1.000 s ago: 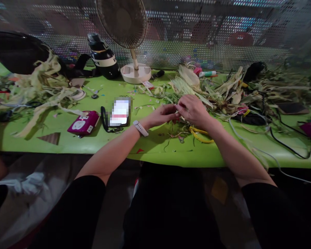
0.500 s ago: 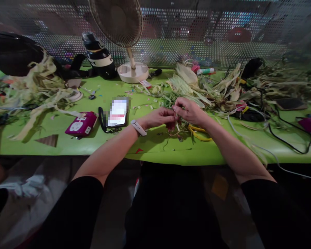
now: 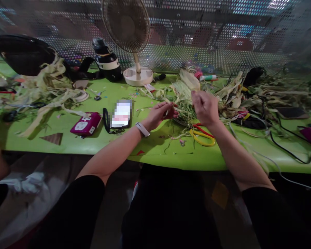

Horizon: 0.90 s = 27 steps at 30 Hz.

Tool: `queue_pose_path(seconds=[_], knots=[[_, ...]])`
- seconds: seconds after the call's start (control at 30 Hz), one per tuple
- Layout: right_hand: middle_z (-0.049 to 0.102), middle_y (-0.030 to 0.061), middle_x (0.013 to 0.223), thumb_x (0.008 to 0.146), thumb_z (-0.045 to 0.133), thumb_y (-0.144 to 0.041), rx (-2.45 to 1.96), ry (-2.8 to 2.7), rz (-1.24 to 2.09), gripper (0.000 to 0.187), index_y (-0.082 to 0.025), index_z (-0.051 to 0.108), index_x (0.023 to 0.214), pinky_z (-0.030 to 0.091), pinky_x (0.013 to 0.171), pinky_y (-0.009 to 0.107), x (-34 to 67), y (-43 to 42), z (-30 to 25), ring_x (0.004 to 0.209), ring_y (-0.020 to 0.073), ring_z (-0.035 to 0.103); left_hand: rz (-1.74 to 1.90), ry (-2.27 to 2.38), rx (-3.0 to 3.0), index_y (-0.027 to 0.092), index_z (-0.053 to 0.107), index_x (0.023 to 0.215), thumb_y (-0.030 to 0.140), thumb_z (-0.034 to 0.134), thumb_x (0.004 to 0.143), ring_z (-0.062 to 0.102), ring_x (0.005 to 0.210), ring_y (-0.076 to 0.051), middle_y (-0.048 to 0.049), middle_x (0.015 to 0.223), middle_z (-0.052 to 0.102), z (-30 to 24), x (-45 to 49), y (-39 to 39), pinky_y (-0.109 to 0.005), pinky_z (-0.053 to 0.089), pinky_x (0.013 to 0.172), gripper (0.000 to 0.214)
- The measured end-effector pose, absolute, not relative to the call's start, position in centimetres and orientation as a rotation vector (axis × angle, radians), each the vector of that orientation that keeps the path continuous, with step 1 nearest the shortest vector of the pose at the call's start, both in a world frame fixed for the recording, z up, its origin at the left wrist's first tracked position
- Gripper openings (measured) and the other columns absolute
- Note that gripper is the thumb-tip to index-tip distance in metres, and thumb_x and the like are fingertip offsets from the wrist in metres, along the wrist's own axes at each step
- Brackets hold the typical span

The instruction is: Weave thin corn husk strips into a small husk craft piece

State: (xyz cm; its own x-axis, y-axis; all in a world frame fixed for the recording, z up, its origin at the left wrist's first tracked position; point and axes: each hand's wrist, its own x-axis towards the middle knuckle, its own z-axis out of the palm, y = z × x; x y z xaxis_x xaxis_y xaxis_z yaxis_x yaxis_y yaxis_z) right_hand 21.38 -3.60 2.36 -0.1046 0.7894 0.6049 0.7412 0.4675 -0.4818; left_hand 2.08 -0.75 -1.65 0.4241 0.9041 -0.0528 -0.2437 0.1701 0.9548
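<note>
My left hand is held just above the table, its thumb and fingers pressed together around something too thin to make out. To the right and a little higher, my right hand is closed in a fist, and whatever may be inside it is hidden. The two hands are apart. Behind and between them lies a heap of green stalks with pale dry corn husks. Scissors with yellow and red handles lie below my right hand, and small scraps are scattered beside them.
A phone, a magenta power socket block and more husks lie to the left. Along the back stand a black bottle and a fan before a perforated metal screen. Cables cross the right side.
My hands have come apart: the right one has lifted away to the right and closed into a fist, while the left stays near its spot. The scissors now show more fully.
</note>
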Motion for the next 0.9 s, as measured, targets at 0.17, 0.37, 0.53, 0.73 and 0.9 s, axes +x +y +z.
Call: queue_pose_path(seconds=[0.17, 0.37, 0.53, 0.73, 0.9], knots=[[0.048, 0.0014, 0.063, 0.095, 0.047, -0.050, -1.403, -2.094, 0.205, 0.042, -0.022, 0.040, 0.065, 0.026, 0.058, 0.031, 20.2, -3.8, 1.7, 0.057, 0.0142, 0.039, 0.998, 0.774, 1.033, 0.019, 0.069, 0.087, 0.041, 0.058, 0.093, 0.070, 0.069, -0.011, -0.0018, 0.078, 0.075, -1.5, 2.3, -0.9, -0.024, 0.053, 0.067, 0.026], [0.048, -0.0008, 0.065, 0.091, 0.050, -0.036, -1.288, -2.036, 0.383, 0.024, -0.022, 0.045, 0.073, 0.031, 0.062, 0.030, 19.9, -3.3, 1.1, 0.064, 0.0143, 0.042, 1.067, 0.791, 1.246, 0.018, 0.062, 0.081, 0.037, 0.076, 0.082, 0.058, 0.052, -0.006, 0.0034, 0.065, 0.067, -1.6, 2.4, -1.1, -0.021, 0.045, 0.055, 0.024], [0.039, -0.0042, 0.060, 0.092, 0.050, -0.040, -1.272, -1.928, 0.518, 0.029, -0.023, 0.042, 0.070, 0.029, 0.059, 0.030, 20.3, -2.8, 0.8, 0.058, 0.0126, 0.035, 1.047, 0.784, 1.337, 0.015, 0.062, 0.079, 0.041, 0.074, 0.084, 0.056, 0.048, -0.006, 0.0015, 0.060, 0.065, -1.3, 2.0, -0.9, -0.022, 0.041, 0.049, 0.029], [0.039, -0.0041, 0.059, 0.090, 0.053, -0.057, -1.278, -1.845, 0.500, 0.040, -0.023, 0.045, 0.070, 0.028, 0.057, 0.030, 20.7, -2.7, 1.0, 0.057, 0.0126, 0.035, 1.091, 0.745, 1.273, 0.016, 0.061, 0.079, 0.035, 0.072, 0.086, 0.061, 0.050, -0.008, 0.0018, 0.060, 0.066, -1.3, 2.1, -0.8, -0.022, 0.045, 0.052, 0.023], [0.044, -0.0023, 0.059, 0.092, 0.050, -0.062, -1.281, -1.748, 0.316, 0.044, -0.024, 0.044, 0.070, 0.031, 0.058, 0.031, 20.1, -4.1, 1.7, 0.057, 0.0136, 0.039, 1.198, 0.720, 1.146, 0.018, 0.061, 0.093, 0.038, 0.063, 0.092, 0.073, 0.082, -0.013, -0.0029, 0.081, 0.076, -2.0, 2.6, -0.4, -0.028, 0.054, 0.081, 0.020]])
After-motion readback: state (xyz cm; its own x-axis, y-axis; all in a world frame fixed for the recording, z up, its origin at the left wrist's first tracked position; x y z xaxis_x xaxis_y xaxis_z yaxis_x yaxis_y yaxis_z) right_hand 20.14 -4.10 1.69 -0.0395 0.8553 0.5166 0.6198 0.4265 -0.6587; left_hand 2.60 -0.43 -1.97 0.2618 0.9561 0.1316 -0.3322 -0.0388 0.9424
